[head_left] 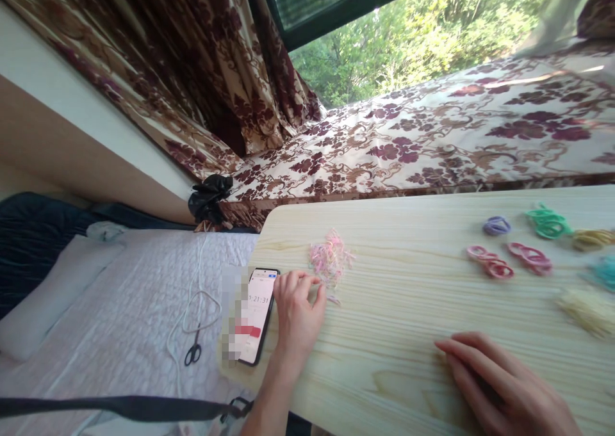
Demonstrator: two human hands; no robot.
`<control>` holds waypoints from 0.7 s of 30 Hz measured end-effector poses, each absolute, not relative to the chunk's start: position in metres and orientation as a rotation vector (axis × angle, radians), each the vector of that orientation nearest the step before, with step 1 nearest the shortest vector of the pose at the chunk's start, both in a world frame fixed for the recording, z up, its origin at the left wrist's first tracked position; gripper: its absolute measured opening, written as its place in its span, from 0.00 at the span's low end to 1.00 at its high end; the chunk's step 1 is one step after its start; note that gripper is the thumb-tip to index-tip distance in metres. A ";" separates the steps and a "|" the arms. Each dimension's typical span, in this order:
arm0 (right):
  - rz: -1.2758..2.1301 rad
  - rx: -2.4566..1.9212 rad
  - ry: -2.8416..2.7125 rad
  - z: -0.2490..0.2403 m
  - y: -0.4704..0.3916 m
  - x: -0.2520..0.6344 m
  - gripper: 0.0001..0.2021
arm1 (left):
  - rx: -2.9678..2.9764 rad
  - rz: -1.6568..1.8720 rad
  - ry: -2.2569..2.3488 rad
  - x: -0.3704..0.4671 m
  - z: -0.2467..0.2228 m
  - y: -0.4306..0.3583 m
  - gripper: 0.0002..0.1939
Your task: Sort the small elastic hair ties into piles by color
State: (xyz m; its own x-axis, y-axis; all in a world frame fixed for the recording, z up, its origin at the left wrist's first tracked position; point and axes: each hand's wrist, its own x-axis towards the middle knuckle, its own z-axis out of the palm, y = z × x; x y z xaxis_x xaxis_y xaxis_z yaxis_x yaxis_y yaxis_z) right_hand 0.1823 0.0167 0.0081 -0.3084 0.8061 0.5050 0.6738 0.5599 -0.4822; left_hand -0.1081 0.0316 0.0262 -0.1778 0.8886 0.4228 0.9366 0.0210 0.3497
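My left hand point(300, 305) is over the left part of the table, between the phone and a loose pile of pink and pale thread scraps point(330, 257). Its fingers are curled, the thumb close to the index finger; whatever lies between them, if anything, is hidden. A short thread scrap point(333, 300) rests just right of the thumb. Low on the right, my right hand point(504, 381) is on or just above the wood, with thumb and fingers together and nothing showing at the tips. Beyond it are looped pink and red cord bundles point(491, 261) and pink bundles point(530, 258).
A phone point(257, 317) showing a timer lies by the table's left edge. Purple point(496, 225), green point(548, 221), tan point(592, 239), teal point(605, 273) and cream point(586, 311) bundles are at right. Scissors point(193, 353) and a white cable point(185, 321) lie on the bed.
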 end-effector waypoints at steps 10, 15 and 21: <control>0.194 -1.150 -2.062 0.005 0.018 0.184 0.11 | -2.018 -0.907 -2.190 -0.082 0.029 0.039 0.07; 0.207 -1.159 -2.070 0.004 0.018 0.184 0.12 | -1.986 -0.828 -2.229 -0.079 0.025 0.042 0.08; 0.322 -1.223 -2.095 0.004 0.015 0.187 0.12 | -1.993 -0.798 -2.205 -0.082 0.024 0.041 0.07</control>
